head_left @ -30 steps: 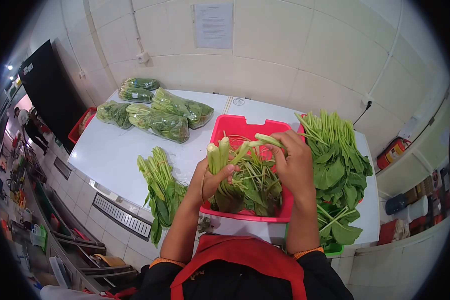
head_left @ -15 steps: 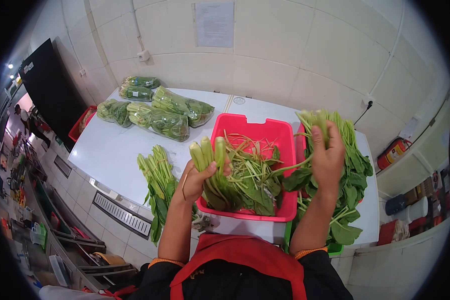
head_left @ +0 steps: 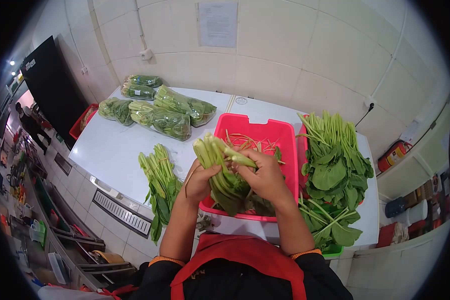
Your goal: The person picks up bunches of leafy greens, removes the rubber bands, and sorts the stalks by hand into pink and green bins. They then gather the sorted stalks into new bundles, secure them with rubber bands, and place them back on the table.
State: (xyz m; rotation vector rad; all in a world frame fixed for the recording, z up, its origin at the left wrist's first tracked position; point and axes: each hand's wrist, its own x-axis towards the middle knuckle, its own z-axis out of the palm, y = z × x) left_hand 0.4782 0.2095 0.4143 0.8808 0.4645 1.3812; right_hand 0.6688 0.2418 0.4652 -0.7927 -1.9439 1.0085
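Above a pink-red plastic basket [head_left: 291, 137], my left hand [head_left: 200, 181] is closed around a bunch of leafy greens [head_left: 222, 175], cut stem ends up and leaves hanging down. My right hand [head_left: 264, 176] grips more stems of the same greens, pressed against the right side of that bunch. Inside the basket lie loose thin stalks [head_left: 247, 142] and some leaves, partly hidden by my hands. A large heap of leafy greens [head_left: 332, 167] is to the right of the basket. Left of my left hand lies another bundle of greens [head_left: 157, 180] on the white table.
Several plastic-bagged bunches of greens [head_left: 172, 122] lie at the back left of the white table [head_left: 115, 157]. Part of a green container [head_left: 333, 251] shows below the right heap. A fire extinguisher [head_left: 394, 155] is at the right wall. Another person [head_left: 31, 127] stands far left.
My right hand has moved left and down from the right heap to the bunch in my left hand, bringing stems with it. The distant person has moved into fuller view.
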